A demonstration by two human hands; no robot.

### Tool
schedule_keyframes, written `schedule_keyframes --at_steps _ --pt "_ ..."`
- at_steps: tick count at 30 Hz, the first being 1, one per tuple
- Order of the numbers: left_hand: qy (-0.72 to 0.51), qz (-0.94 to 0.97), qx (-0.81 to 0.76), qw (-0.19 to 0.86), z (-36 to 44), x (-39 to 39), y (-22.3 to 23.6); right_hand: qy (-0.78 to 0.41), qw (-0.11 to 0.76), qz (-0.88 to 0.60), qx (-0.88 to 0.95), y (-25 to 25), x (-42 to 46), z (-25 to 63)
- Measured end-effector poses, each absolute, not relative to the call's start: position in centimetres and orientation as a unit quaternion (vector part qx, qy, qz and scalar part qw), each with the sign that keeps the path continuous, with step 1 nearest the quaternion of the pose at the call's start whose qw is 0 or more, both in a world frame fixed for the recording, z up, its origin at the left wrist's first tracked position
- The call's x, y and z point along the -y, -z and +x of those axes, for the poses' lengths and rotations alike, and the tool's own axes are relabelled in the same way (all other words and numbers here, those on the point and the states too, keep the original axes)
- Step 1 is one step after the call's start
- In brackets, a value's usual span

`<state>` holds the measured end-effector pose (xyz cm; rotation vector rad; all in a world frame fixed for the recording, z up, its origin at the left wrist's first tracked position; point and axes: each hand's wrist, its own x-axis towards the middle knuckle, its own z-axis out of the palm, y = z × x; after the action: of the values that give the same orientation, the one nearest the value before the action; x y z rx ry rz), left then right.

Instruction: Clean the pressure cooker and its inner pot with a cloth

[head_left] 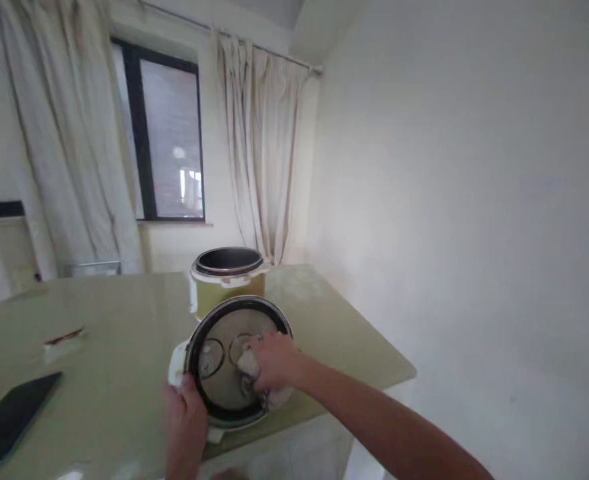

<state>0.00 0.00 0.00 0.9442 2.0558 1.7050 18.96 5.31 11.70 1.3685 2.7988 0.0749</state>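
Gripping round black-rimmed grey lid [227,387]: left hand [187,410] | clutching pale crumpled cloth [249,364]: right hand [275,360] | olive cylindrical pot [219,293] beyond hands

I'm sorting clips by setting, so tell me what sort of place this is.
Probably a room in a home, perhaps a dining area: a cooking pot stands on a broad table, with a curtained window behind.
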Motion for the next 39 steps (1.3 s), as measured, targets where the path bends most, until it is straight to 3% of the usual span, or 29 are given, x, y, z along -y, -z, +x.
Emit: schedule_keyframes --at_steps 29,39 --pt "-0.607 0.33 -0.709 0.146 -0.5 -0.5 1.4 0.0 -0.056 0.42 -0.906 -9.3 -5.8 19.6" --pt "-0.625 0.331 -0.695 0.13 -0.6 -1.1 1.0 -0.048 -0.08 0.389 -0.916 -8.1 -6.0 19.4"
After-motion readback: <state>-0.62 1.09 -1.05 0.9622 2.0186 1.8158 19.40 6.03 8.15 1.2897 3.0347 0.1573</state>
